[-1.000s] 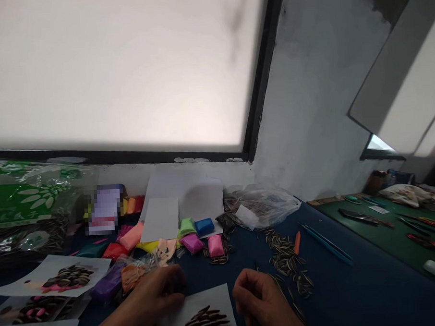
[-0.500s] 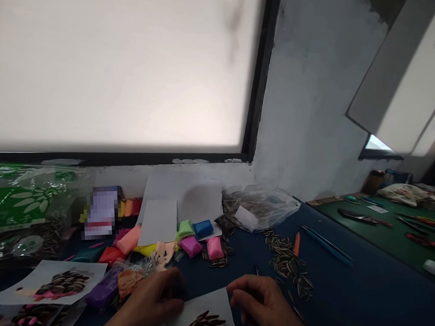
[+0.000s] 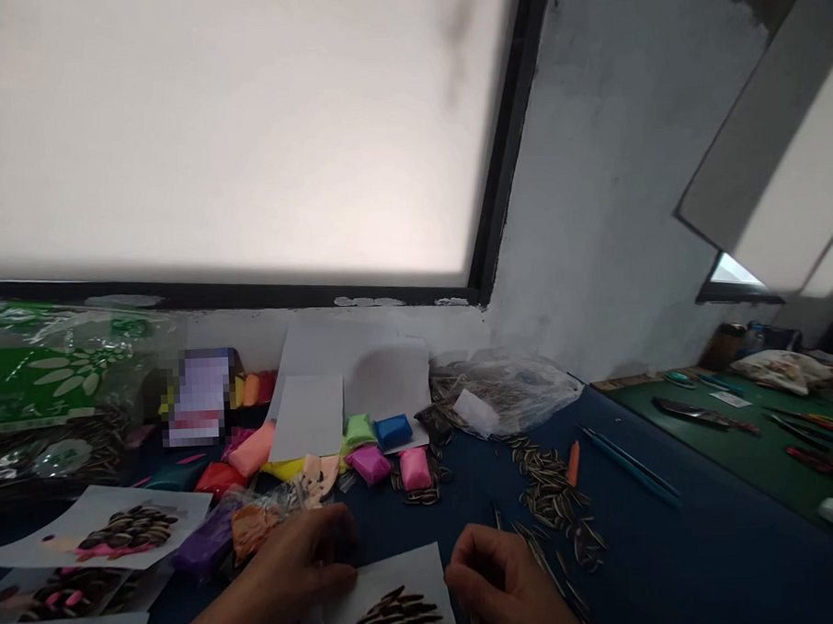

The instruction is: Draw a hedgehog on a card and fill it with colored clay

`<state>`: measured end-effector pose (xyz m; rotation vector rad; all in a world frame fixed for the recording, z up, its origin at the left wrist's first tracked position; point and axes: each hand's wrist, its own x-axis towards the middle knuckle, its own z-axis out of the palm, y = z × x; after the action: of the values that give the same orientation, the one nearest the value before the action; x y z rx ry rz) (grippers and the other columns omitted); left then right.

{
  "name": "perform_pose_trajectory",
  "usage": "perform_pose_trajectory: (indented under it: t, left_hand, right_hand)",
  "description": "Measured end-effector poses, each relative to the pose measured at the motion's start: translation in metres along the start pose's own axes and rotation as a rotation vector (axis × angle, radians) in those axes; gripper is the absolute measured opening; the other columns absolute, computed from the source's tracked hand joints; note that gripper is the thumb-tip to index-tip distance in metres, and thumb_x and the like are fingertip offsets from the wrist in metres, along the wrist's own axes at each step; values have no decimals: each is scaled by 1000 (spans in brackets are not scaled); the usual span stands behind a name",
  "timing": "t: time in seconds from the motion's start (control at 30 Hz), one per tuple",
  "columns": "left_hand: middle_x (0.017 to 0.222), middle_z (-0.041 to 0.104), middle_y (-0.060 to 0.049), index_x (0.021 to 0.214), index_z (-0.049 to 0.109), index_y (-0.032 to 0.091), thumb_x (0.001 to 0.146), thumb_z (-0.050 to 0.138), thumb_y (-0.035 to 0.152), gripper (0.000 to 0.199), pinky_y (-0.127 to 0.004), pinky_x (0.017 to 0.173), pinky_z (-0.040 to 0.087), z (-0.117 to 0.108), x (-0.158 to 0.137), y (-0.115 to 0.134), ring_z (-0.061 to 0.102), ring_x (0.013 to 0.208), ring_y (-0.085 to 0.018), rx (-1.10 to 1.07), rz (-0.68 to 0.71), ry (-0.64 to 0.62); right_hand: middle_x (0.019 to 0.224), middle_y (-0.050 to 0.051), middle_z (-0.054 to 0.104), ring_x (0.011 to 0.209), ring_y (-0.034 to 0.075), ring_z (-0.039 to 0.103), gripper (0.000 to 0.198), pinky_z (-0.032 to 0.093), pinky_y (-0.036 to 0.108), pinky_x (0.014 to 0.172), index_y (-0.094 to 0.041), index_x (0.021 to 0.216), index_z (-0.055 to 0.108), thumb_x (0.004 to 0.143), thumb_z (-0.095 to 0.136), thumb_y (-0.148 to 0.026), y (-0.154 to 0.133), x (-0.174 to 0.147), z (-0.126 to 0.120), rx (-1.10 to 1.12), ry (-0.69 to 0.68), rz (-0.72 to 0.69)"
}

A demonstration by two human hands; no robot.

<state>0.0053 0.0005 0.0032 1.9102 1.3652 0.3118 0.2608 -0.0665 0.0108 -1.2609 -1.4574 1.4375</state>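
A white paper card (image 3: 393,571) lies at the bottom middle, with rows of striped sunflower seeds (image 3: 402,616) overlapping on it and a trace of pink along their left side. My left hand (image 3: 310,560) rests at the card's left edge, thumb stretched onto the paper and fingers bent but apart from it. By the right edge is my right hand (image 3: 501,575), its fingers curled and the thumb and forefinger tips together. Whatever may be in that pinch is too small to make out. The card's lower part is cut off by the frame.
Loose sunflower seeds (image 3: 552,485), an orange stick (image 3: 573,463) and blue tweezers (image 3: 630,468) lie to the right. Clay packets (image 3: 370,463) stand behind the card. Finished-looking seed pictures (image 3: 126,536) lie left. A seed bag (image 3: 509,395) sits at the wall.
The view has shifted slightly. My right thumb and forefinger have drawn together beside the card; my left hand stays at the card's left edge.
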Motion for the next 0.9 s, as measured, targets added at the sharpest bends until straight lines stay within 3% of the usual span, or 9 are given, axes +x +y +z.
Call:
perform_pose_trajectory:
  t: [0.13,0.27,0.4,0.57,0.67,0.77,0.83,0.9]
  left_hand:
    - [78,59,0,97,66,20,69,58,31,31,-29,64,38,-1,-1,1,57,75,-22,-18,6,-16]
    - [79,61,-2,97,66,19,68,58,32,33,-30,64,39,0,-1,0,58,77,-24,-10,-3,-8]
    - [83,62,-2,97,67,19,68,58,33,33,-31,66,41,-1,0,-3,59,79,-24,-14,8,-22]
    - [74,54,2,98,65,19,69,61,46,40,-28,62,39,-9,0,1,54,72,-20,-175,-4,-55]
    - [67,54,3,82,65,19,72,61,53,36,-26,59,37,-10,-4,14,51,64,-16,-324,35,-128]
    - [66,60,1,77,69,17,72,67,53,36,-27,60,39,2,-11,25,53,63,-16,-451,39,-198]
    - [82,69,-2,87,72,18,66,75,58,46,-28,67,44,16,-15,27,59,72,-18,-586,20,-193]
    - [82,70,-2,95,72,18,61,81,63,57,-28,66,44,29,-16,26,59,73,-19,-671,4,-263]
  right_hand:
    - [60,-5,46,52,10,40,54,31,22,49,-20,75,55,80,65,-73,6,0,0,-13,27,-24]
    - [69,-1,56,59,12,44,43,35,23,53,-19,83,67,73,76,-60,11,3,1,-1,74,1]
    - [67,-1,58,62,13,49,33,39,25,59,-19,77,69,68,82,-48,14,5,4,20,115,8]
    - [67,-1,58,61,13,50,36,40,25,59,-17,79,70,71,80,-51,13,3,6,50,89,-23]
    - [73,1,58,66,15,53,37,42,27,62,-18,80,72,76,77,-54,5,-1,7,17,88,-104]
    - [78,0,54,66,13,51,32,40,26,62,-18,77,72,78,77,-49,-9,-7,11,-59,104,-228]
    - [75,-1,52,63,12,49,26,38,25,59,-18,75,71,78,78,-43,-17,-10,15,-104,95,-274]
    - [74,-2,52,61,11,48,23,38,24,58,-19,72,71,77,81,-38,-21,-12,18,-147,91,-296]
